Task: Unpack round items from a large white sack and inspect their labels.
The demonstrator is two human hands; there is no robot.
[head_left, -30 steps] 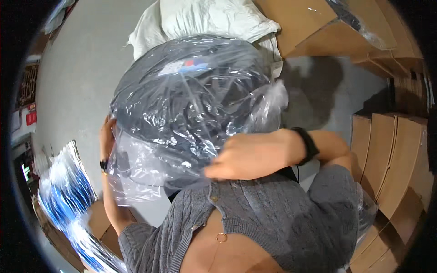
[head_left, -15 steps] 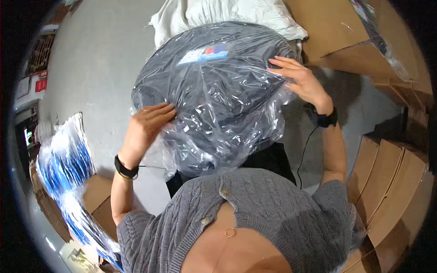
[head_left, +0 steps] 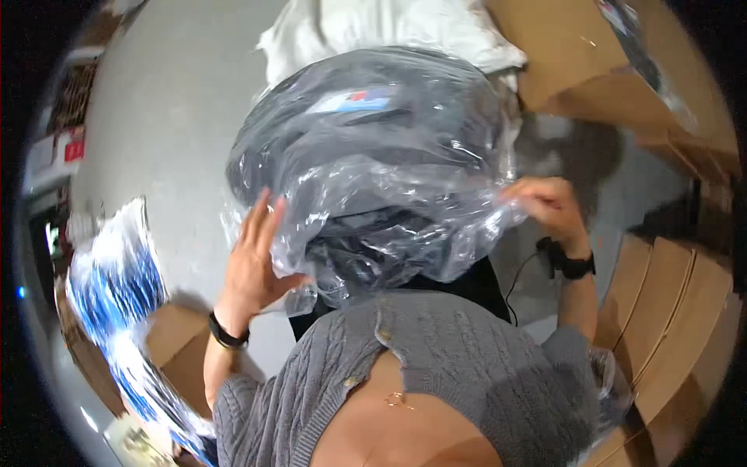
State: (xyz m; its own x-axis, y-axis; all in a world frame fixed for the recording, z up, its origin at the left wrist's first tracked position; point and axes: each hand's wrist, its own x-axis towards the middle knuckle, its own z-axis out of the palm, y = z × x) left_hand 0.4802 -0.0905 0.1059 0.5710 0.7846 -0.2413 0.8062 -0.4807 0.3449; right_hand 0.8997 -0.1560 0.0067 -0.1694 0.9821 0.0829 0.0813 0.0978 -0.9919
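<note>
In front of me lies a large round dark item [head_left: 366, 144] inside a clear plastic bag [head_left: 350, 187]. A white, blue and red label [head_left: 354, 100] shows near its far side. The bag's near part is loose and crumpled, with dark material visible through it close to my lap. My right hand [head_left: 548, 204] pinches a gathered edge of the plastic at the right. At the left, my left hand [head_left: 257, 261] has its fingers spread, with the thumb apart, against or just beside the bag's left edge; firm contact is hard to make out.
A stuffed white sack [head_left: 389, 23] lies beyond the bagged item. An open cardboard box [head_left: 576, 47] stands at the far right, and flat cartons [head_left: 661, 288] stand at the near right. Blue-and-white plastic packs [head_left: 117, 272] are stacked at the left beside a brown carton [head_left: 175, 335].
My right hand has come down and nearer from the top of the bag and now grips its edge. My left hand has moved nearer and spread. The plastic is more bunched.
</note>
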